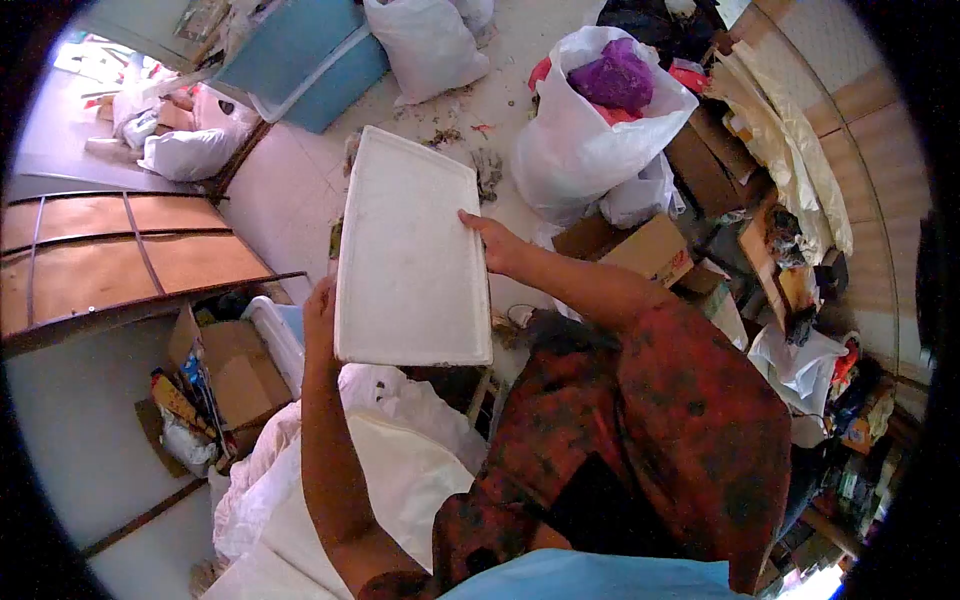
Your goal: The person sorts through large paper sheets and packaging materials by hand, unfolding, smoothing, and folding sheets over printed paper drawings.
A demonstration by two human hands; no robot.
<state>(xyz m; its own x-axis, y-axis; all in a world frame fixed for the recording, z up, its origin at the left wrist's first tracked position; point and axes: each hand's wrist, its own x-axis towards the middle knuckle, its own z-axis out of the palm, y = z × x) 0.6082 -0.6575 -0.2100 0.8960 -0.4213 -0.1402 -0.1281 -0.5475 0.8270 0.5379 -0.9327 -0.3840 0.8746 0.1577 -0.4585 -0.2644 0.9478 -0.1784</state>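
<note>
A white rectangular lid point(412, 255) with a raised rim is held up before me, its broad face toward the camera. My left hand point(319, 305) grips its left edge, the fingertips hidden behind it. On the opposite edge, my right hand point(488, 240) is closed round the rim, thumb on the front face. What lies directly behind the lid is covered by it.
Blue plastic bins point(300, 65) stand at the upper left. A white sack point(575, 150) holds purple and red stuff. Cardboard boxes point(640, 250) and clutter line the right. An open carton point(240, 375) sits lower left, and debris point(445, 137) litters the floor.
</note>
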